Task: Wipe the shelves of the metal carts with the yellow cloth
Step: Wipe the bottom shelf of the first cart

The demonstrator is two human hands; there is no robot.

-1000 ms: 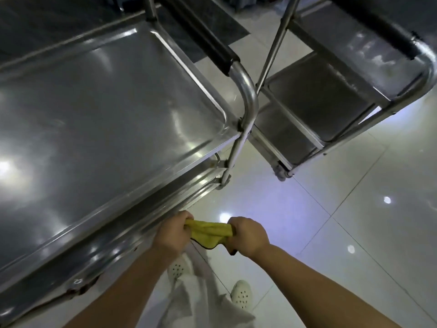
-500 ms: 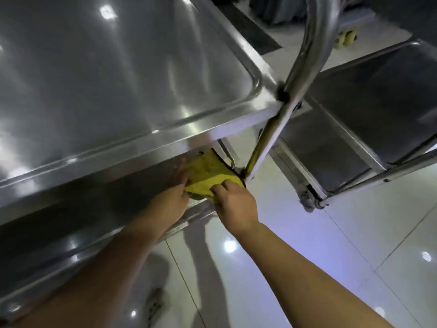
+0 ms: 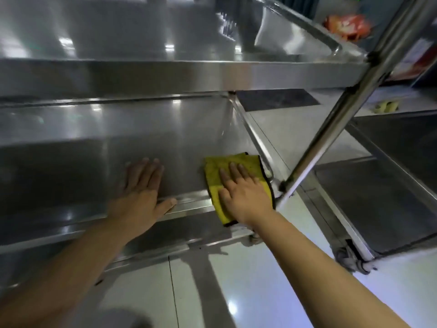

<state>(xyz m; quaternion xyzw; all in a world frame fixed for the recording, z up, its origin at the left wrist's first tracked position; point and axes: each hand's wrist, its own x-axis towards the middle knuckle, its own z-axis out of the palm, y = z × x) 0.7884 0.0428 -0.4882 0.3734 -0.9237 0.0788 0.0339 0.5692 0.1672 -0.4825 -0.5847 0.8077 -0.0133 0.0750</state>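
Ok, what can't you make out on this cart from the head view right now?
- Shelf under the cloth: covered by the cloth and the right hand.
- Shelf's left end: cut off by the frame edge, in shadow.
- Shelf under the left hand: hidden by the flat palm.
- Top shelf: glare and motion blur hide any dirt.
- Red item behind: too blurred to identify.

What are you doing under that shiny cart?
A person is cleaning a metal cart. Their right hand presses a yellow cloth flat on the lower shelf, in the corner by the cart's slanted post. Their left hand rests flat on the same shelf, apart from the cloth, holding nothing. Another cart stands to the right.
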